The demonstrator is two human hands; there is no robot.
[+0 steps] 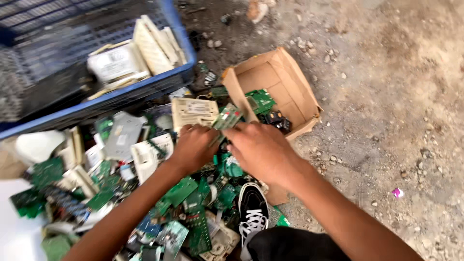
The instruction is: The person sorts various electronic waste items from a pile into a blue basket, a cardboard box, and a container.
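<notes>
Centre of frame: left hand (193, 147) and right hand (258, 150), fingers pinching one small green circuit board (227, 116) above the scrap pile (145, 193). A loose grip could drop it short of the cardboard box (278, 77); sharp edges may cut.

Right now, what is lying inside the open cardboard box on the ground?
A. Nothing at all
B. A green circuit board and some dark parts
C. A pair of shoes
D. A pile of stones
B: the cardboard box holds a green circuit board with dark parts beside it, just beyond the left hand and right hand, which together hold a small green board.
</notes>
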